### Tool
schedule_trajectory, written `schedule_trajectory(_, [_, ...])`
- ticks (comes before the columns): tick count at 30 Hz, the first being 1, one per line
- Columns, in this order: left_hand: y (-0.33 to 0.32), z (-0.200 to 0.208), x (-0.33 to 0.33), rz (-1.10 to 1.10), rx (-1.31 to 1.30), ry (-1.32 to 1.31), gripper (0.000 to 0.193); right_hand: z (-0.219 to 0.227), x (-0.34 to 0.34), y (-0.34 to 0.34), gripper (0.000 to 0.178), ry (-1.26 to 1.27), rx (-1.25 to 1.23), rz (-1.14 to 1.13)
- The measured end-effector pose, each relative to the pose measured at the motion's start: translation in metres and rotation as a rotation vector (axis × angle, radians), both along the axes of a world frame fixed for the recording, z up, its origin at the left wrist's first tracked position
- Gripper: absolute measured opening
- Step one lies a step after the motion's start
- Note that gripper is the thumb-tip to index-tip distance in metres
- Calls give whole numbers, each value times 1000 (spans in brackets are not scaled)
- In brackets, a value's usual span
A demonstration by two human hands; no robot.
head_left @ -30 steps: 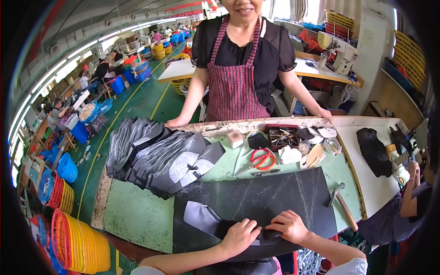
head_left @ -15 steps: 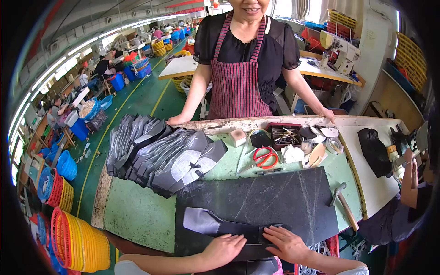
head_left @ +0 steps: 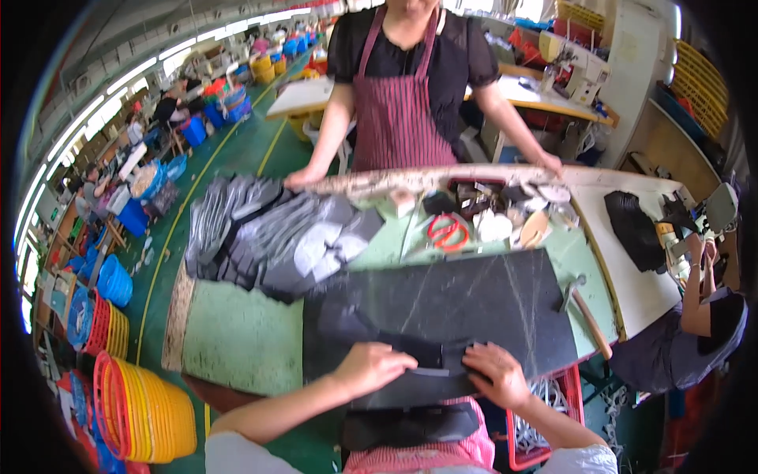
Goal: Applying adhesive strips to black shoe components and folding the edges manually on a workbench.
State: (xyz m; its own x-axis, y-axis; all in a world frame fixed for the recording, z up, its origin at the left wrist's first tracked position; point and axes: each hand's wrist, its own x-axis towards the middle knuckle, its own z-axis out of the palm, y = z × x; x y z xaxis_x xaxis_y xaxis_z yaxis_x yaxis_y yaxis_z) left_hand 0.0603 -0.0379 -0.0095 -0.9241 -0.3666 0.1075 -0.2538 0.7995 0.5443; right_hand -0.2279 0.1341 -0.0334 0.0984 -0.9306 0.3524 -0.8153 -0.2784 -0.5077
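A long black cut piece of sheet material lies on the black mat in front of me, blurred by motion. My left hand has its fingers bent onto the piece's near edge, left of its middle. At its right end, my right hand curls its fingers over it, thumb side toward me. A thin pale strip shows along the near edge between the hands. Another black piece lies across my lap, over a pink checked cloth.
Stacked grey-black cut pieces cover the table's far left. Red-handled scissors, a tool box and a hammer lie beyond and right of the mat. A co-worker in a striped apron grips the far edge. Baskets stand at left.
My hands have gone from lying flat on the piece to bent fingers at its edge. Its left end, pale before, now looks dark. My view has tilted, showing more of my lap.
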Motion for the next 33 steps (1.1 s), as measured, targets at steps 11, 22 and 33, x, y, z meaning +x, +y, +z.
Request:
schedule_trajectory(11, [99, -29, 42, 14, 334, -83, 44, -33, 43, 90, 48, -81, 236, -118])
schedule_trajectory(22, [133, -67, 36, 84, 482, -360, 86, -86, 83, 138, 52, -170, 238, -189])
schedule_trajectory(33, [202, -25, 61, 34, 13, -149, 66, -134, 90, 217, 36, -315, 177, -519])
